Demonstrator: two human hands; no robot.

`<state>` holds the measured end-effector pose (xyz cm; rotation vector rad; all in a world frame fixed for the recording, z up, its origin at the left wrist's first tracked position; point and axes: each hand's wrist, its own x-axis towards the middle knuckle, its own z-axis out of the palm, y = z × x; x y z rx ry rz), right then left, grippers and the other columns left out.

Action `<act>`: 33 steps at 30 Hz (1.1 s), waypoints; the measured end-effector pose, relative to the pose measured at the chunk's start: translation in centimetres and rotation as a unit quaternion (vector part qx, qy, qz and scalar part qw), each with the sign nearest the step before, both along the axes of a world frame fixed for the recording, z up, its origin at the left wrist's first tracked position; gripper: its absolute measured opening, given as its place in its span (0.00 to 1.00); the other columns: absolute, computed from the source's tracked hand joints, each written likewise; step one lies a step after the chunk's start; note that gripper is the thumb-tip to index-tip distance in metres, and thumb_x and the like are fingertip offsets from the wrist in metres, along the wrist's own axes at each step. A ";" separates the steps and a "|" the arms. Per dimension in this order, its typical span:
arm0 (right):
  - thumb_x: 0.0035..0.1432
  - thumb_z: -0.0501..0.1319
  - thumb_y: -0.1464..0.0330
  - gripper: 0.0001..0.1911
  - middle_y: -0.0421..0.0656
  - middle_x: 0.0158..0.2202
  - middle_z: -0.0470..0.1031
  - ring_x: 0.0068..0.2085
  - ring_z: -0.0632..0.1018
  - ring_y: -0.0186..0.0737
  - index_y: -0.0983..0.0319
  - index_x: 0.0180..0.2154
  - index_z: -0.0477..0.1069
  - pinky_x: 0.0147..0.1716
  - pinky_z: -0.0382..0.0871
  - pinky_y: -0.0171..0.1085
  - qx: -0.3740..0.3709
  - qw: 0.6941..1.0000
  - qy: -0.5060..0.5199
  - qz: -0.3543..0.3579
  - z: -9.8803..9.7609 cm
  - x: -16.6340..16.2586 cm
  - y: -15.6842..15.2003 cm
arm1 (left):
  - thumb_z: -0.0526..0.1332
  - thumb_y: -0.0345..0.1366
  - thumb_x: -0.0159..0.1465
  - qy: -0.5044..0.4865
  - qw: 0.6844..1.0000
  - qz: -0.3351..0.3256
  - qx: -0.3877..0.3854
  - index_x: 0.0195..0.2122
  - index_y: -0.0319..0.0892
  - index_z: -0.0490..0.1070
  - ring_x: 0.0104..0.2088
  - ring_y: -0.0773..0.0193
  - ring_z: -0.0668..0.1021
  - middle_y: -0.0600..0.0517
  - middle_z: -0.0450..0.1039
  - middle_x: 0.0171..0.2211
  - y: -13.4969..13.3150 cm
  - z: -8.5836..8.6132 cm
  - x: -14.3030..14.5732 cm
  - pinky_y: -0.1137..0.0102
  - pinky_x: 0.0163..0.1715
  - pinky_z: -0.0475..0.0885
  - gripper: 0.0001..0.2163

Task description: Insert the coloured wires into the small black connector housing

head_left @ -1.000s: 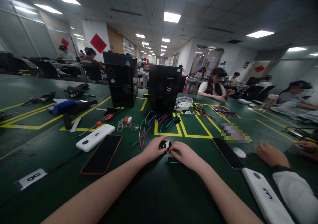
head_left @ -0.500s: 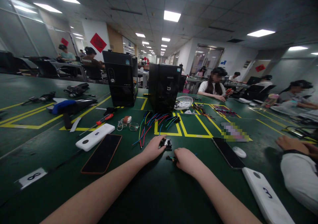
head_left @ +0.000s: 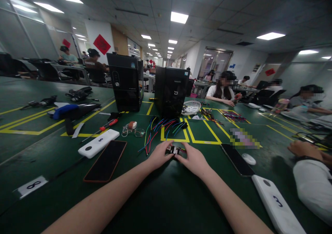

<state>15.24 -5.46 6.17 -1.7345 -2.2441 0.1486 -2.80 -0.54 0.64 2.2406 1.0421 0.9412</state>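
Note:
A small black-and-white block (head_left: 175, 150) lies between my two hands near the middle of the green table. My left hand (head_left: 160, 155) is closed on its left side, thumb in front and fingers behind. On the other side my right hand (head_left: 196, 160) is closed, its thumb touching the block's front. A small dark piece with coloured wires (head_left: 183, 151) shows between the right thumb and index finger, up against the block. The fingers partly cover both parts, and I cannot make out how they join. Loose red, blue and green wires (head_left: 151, 137) lie just beyond my left hand.
Two black computer cases (head_left: 171, 92) stand behind the wires. To the left are a phone (head_left: 106, 162), a white power bank (head_left: 99, 143), a red screwdriver (head_left: 109, 124) and glasses (head_left: 139, 132). Another phone (head_left: 237, 159) lies right, near a co-worker's arm (head_left: 311, 185).
My right hand has moved up and left, bringing the small wired piece from the table's near side to the black-and-white block. My left hand stays at the block.

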 end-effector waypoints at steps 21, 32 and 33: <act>0.52 0.55 0.53 0.24 0.56 0.40 0.75 0.40 0.77 0.50 0.67 0.40 0.71 0.33 0.68 0.39 -0.161 0.911 -0.060 -0.375 0.2 13.2 4.3 | 0.55 0.35 0.61 0.026 0.999 -0.021 0.007 0.59 0.41 0.56 0.59 0.56 0.61 0.45 0.59 0.59 -0.5 0.6 0.0 0.58 0.60 0.56 0.24; 0.58 0.51 0.64 0.14 0.50 0.39 0.76 0.41 0.75 0.44 0.63 0.40 0.72 0.33 0.62 0.34 -0.006 0.945 -0.042 -0.324 0.2 16.2 5.0 | 0.55 0.34 0.61 0.027 0.999 -0.033 0.016 0.55 0.43 0.62 0.57 0.57 0.63 0.47 0.61 0.56 -0.6 0.8 -0.1 0.59 0.59 0.57 0.20; 0.57 0.53 0.64 0.14 0.50 0.38 0.76 0.40 0.75 0.44 0.63 0.39 0.72 0.32 0.62 0.34 -0.005 0.947 -0.045 -0.319 0.2 16.1 4.9 | 0.55 0.34 0.61 0.029 0.999 -0.033 0.017 0.54 0.43 0.63 0.57 0.57 0.63 0.46 0.61 0.56 -0.6 0.8 -0.1 0.59 0.59 0.58 0.19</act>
